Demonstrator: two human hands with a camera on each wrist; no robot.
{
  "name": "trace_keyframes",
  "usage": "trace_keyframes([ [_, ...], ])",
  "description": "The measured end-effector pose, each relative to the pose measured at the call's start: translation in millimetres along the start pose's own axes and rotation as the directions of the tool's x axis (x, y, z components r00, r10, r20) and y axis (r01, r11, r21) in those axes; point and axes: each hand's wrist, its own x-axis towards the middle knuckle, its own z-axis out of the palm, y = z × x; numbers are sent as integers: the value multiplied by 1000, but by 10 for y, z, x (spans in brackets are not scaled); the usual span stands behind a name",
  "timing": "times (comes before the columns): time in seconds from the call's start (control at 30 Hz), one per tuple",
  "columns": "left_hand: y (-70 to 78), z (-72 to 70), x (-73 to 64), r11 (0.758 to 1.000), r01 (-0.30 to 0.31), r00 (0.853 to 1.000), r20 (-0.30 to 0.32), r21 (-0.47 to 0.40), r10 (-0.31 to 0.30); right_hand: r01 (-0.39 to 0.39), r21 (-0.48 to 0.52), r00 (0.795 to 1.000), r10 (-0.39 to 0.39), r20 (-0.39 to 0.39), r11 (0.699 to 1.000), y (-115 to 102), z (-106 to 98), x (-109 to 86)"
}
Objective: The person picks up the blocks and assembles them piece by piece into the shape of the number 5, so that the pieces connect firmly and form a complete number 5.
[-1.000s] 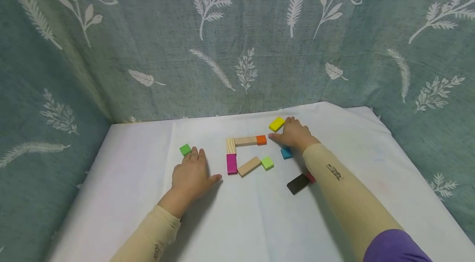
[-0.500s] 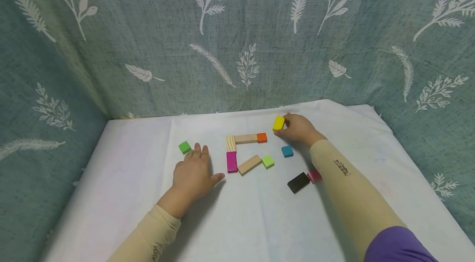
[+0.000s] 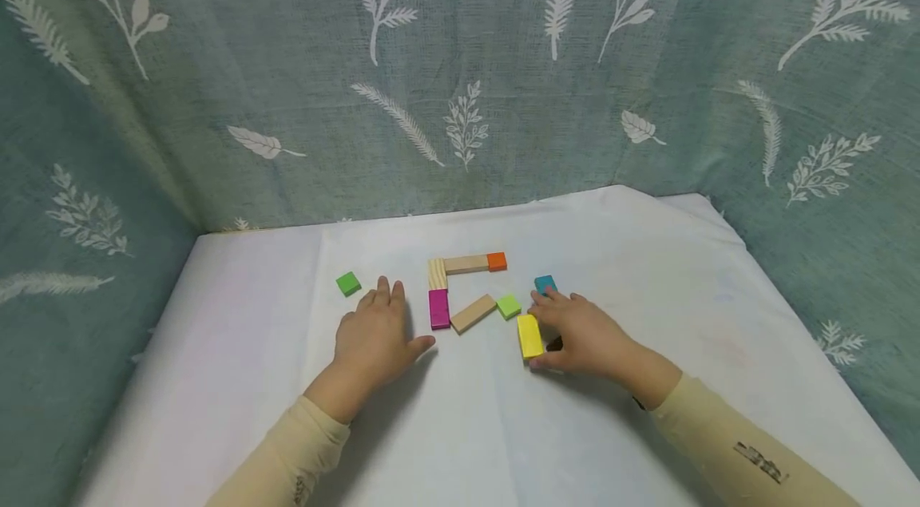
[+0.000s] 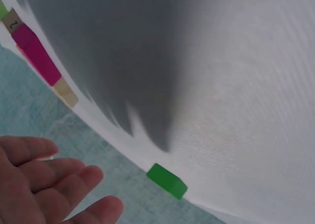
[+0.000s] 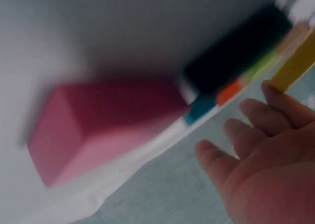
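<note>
Just right of the lime block (image 3: 509,306), the yellow block (image 3: 530,337) sits at the right hand's (image 3: 585,335) fingertips, pinched between thumb and fingers toward its two ends. To set it down well, I would keep that pinch light, hold the block level and lower it slowly, clear of the lime block. I have the left hand (image 3: 370,339) spread, gripping nothing, near the magenta block (image 3: 438,309).
</note>
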Motion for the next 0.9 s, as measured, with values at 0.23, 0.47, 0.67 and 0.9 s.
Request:
trace_keyframes([
  [0.23, 12, 13, -33, 1000, -3, 1000, -14, 1, 3, -47, -160, 997, 55, 47, 986, -192, 172, -63],
  [0.47, 34, 64, -42, 1000, -6, 1000, -23, 2, 7, -93, -206, 996, 91, -20, 974, -198, 194, -58],
  [0.67, 20, 109, -37, 1000, -17, 999, -30, 12, 17, -78, -216, 997, 77, -17, 973, -201, 208, -25],
  [0.9, 21, 107, -39, 1000, -16, 1000, -25, 21, 16, -85, -234, 996, 82, -26, 968, -194, 214, 28],
])
